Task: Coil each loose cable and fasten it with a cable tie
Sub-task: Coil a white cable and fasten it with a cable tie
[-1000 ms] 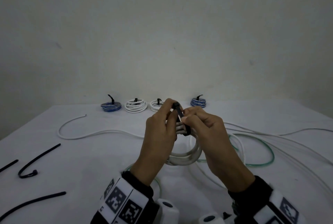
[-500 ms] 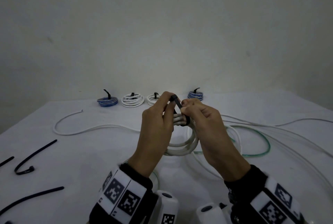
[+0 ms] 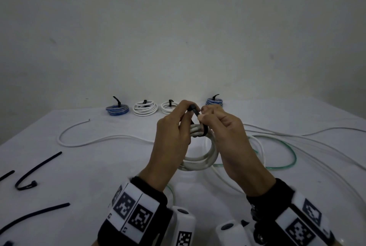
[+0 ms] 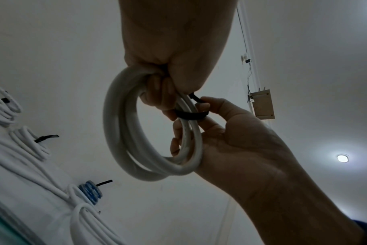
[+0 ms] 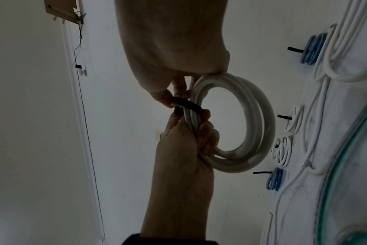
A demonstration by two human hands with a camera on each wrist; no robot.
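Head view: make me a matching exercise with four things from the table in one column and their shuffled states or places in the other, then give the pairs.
Things:
1. white coil
2. black cable tie
3. green cable
4. spare black ties

States or places:
A. lying loose on the table, at the right
B. held up in both hands
C. lying unused at the left of the table
D. looped round the coil, pinched at the top

Pairs: 1-B, 2-D, 3-A, 4-C

White cable coil (image 4: 124, 132) held aloft, left hand (image 4: 174, 54) gripping top, right hand (image 4: 237, 140) curled round side, black cable tie (image 4: 191, 114) looped round strands, tied coils on bench (image 4: 21, 174).
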